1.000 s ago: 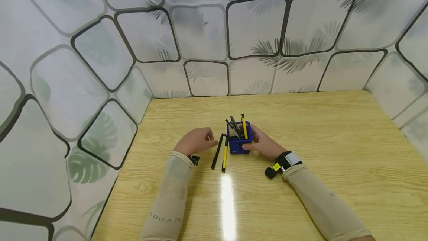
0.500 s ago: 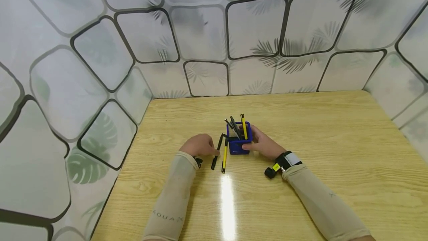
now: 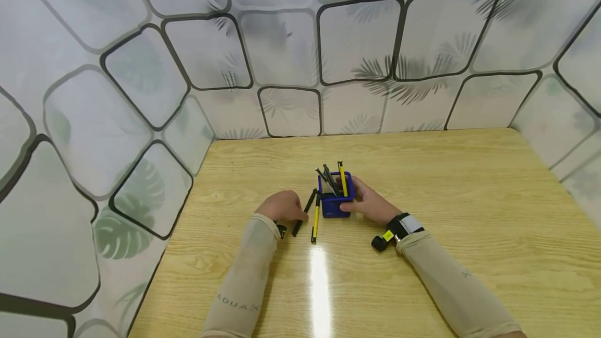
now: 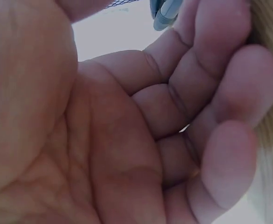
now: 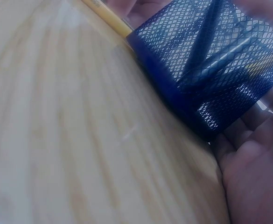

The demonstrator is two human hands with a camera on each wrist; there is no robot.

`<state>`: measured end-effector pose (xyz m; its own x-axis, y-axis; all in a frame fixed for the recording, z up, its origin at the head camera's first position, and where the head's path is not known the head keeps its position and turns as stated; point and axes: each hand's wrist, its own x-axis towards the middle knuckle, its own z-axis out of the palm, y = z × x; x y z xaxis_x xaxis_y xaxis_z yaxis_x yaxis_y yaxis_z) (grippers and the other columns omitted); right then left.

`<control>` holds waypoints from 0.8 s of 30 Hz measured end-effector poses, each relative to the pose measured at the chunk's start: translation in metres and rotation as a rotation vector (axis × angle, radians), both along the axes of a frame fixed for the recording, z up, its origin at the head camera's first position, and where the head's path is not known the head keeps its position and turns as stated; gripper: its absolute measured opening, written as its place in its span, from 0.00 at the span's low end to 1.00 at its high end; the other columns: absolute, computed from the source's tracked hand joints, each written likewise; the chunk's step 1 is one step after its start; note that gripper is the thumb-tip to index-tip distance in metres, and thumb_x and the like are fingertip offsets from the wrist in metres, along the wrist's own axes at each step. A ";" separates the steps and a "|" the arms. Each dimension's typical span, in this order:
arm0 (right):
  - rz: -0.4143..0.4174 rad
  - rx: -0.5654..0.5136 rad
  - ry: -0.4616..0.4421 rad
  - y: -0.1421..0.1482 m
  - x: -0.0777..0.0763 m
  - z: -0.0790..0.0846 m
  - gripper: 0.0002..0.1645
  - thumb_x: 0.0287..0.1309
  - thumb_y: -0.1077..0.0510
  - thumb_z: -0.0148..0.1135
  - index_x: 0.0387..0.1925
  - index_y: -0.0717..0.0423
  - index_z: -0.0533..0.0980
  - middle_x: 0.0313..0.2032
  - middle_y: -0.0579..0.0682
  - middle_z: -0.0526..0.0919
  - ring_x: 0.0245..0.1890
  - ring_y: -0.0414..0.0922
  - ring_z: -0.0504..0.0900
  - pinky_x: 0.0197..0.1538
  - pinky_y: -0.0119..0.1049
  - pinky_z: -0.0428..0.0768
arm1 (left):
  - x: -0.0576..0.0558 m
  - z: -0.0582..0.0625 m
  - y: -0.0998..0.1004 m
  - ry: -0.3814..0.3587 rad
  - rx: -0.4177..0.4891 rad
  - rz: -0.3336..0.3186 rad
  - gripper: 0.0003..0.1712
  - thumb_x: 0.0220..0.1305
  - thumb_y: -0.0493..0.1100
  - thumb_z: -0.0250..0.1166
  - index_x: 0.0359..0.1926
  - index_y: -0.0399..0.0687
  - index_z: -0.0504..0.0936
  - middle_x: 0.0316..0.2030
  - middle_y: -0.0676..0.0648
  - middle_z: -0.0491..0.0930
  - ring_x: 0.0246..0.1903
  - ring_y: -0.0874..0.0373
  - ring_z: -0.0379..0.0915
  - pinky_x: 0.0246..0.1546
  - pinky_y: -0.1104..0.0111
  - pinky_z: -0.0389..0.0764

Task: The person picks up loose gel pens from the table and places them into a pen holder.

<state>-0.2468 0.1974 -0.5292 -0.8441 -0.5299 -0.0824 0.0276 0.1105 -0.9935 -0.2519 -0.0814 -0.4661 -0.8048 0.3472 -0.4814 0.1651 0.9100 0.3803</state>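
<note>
Fingers (image 3: 299, 214) of the left hand (image 3: 283, 205) are pinched on the black pen (image 3: 310, 202), left of the blue holder (image 3: 335, 209); the holder is gripped by the right hand (image 3: 373, 205), presumably for steadiness, with the yellow pen (image 3: 315, 219) laid between.

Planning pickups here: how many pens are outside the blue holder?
2: a black pen at the left hand and a yellow pen beside the blue holder. The hand could hide another.

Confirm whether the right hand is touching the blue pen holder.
Touching. The head view shows the right hand gripping the blue pen holder, its thumb against the near side.
</note>
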 end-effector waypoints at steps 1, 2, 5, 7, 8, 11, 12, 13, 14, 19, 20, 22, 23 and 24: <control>-0.001 0.001 0.000 0.000 0.000 0.000 0.54 0.63 0.51 0.74 0.80 0.46 0.52 0.75 0.57 0.63 0.75 0.58 0.64 0.73 0.56 0.66 | 0.000 0.000 -0.001 0.010 0.007 -0.001 0.21 0.65 0.52 0.72 0.16 0.53 0.81 0.13 0.57 0.68 0.15 0.61 0.60 0.23 0.65 0.68; -0.002 0.002 -0.001 0.000 0.000 0.000 0.54 0.63 0.51 0.74 0.81 0.46 0.52 0.75 0.57 0.63 0.75 0.58 0.64 0.73 0.56 0.66 | -0.001 0.000 -0.003 0.024 0.016 0.000 0.21 0.66 0.52 0.71 0.17 0.53 0.81 0.13 0.56 0.69 0.16 0.61 0.60 0.23 0.65 0.68; -0.003 0.006 0.002 -0.001 0.000 -0.001 0.54 0.63 0.51 0.74 0.81 0.45 0.52 0.76 0.57 0.63 0.75 0.57 0.63 0.73 0.56 0.66 | -0.004 0.002 -0.008 0.094 0.046 0.017 0.20 0.69 0.51 0.68 0.19 0.51 0.81 0.15 0.55 0.69 0.16 0.61 0.60 0.22 0.65 0.67; -0.004 0.007 0.004 -0.001 0.001 0.000 0.54 0.63 0.51 0.74 0.81 0.45 0.52 0.76 0.56 0.63 0.75 0.57 0.63 0.73 0.56 0.65 | -0.006 0.004 -0.012 0.164 0.069 0.040 0.18 0.70 0.51 0.67 0.23 0.51 0.81 0.19 0.55 0.73 0.18 0.60 0.63 0.23 0.65 0.67; 0.000 0.002 0.007 -0.001 0.001 0.000 0.54 0.63 0.51 0.74 0.81 0.45 0.52 0.76 0.57 0.63 0.75 0.57 0.63 0.73 0.56 0.65 | -0.006 0.005 -0.013 0.196 0.088 0.061 0.16 0.71 0.50 0.66 0.26 0.50 0.81 0.21 0.54 0.74 0.19 0.60 0.64 0.23 0.65 0.68; 0.011 -0.010 0.017 -0.001 0.001 0.001 0.53 0.64 0.53 0.73 0.81 0.47 0.51 0.76 0.57 0.62 0.76 0.58 0.62 0.74 0.57 0.64 | -0.006 0.012 -0.015 0.299 0.166 0.129 0.09 0.72 0.48 0.64 0.35 0.49 0.80 0.28 0.51 0.79 0.23 0.57 0.70 0.26 0.63 0.71; 0.014 -0.013 0.020 -0.001 0.001 0.001 0.53 0.64 0.54 0.73 0.81 0.47 0.51 0.76 0.57 0.62 0.76 0.58 0.62 0.74 0.57 0.64 | -0.006 0.015 -0.015 0.337 0.200 0.151 0.07 0.72 0.47 0.63 0.38 0.49 0.80 0.31 0.51 0.80 0.25 0.56 0.72 0.27 0.62 0.73; 0.018 -0.017 0.024 -0.001 0.001 0.002 0.53 0.65 0.54 0.73 0.81 0.48 0.51 0.76 0.58 0.62 0.76 0.58 0.61 0.74 0.58 0.63 | -0.006 0.018 -0.015 0.373 0.237 0.169 0.06 0.72 0.46 0.62 0.40 0.49 0.80 0.32 0.50 0.81 0.26 0.55 0.73 0.28 0.61 0.74; 0.021 -0.020 0.026 -0.001 0.001 0.002 0.53 0.65 0.55 0.72 0.81 0.48 0.51 0.76 0.58 0.62 0.76 0.59 0.61 0.74 0.58 0.63 | -0.005 0.020 -0.015 0.414 0.275 0.186 0.06 0.72 0.45 0.62 0.42 0.49 0.81 0.33 0.49 0.82 0.26 0.55 0.75 0.29 0.60 0.75; 0.021 -0.020 0.040 0.000 0.000 0.001 0.52 0.65 0.55 0.72 0.80 0.48 0.52 0.76 0.58 0.62 0.76 0.58 0.62 0.73 0.57 0.65 | -0.002 0.031 -0.013 0.626 0.456 0.211 0.08 0.72 0.41 0.62 0.49 0.49 0.81 0.38 0.51 0.83 0.36 0.56 0.79 0.37 0.58 0.81; 0.020 -0.020 0.041 0.000 0.000 0.001 0.52 0.65 0.55 0.72 0.80 0.48 0.52 0.76 0.58 0.62 0.76 0.58 0.62 0.73 0.57 0.65 | -0.002 0.033 -0.013 0.662 0.490 0.208 0.08 0.72 0.40 0.62 0.50 0.49 0.81 0.39 0.51 0.83 0.39 0.56 0.79 0.40 0.58 0.81; 0.020 -0.020 0.040 0.000 0.000 0.000 0.51 0.65 0.55 0.72 0.80 0.48 0.53 0.76 0.57 0.62 0.76 0.58 0.61 0.73 0.57 0.65 | 0.000 0.037 -0.012 0.719 0.549 0.191 0.10 0.72 0.39 0.63 0.51 0.49 0.80 0.42 0.50 0.82 0.43 0.55 0.79 0.46 0.57 0.82; 0.020 -0.021 0.038 0.000 0.000 0.000 0.51 0.65 0.54 0.73 0.80 0.48 0.53 0.76 0.57 0.62 0.76 0.58 0.61 0.73 0.57 0.65 | 0.001 0.039 -0.012 0.740 0.575 0.185 0.11 0.72 0.39 0.63 0.53 0.48 0.79 0.43 0.50 0.82 0.45 0.54 0.79 0.49 0.57 0.81; 0.020 -0.023 0.035 0.000 0.000 0.000 0.52 0.64 0.54 0.73 0.80 0.48 0.53 0.76 0.57 0.62 0.76 0.58 0.61 0.73 0.57 0.65 | 0.002 0.040 -0.011 0.756 0.600 0.177 0.13 0.72 0.39 0.64 0.55 0.48 0.78 0.44 0.49 0.81 0.46 0.53 0.78 0.50 0.56 0.81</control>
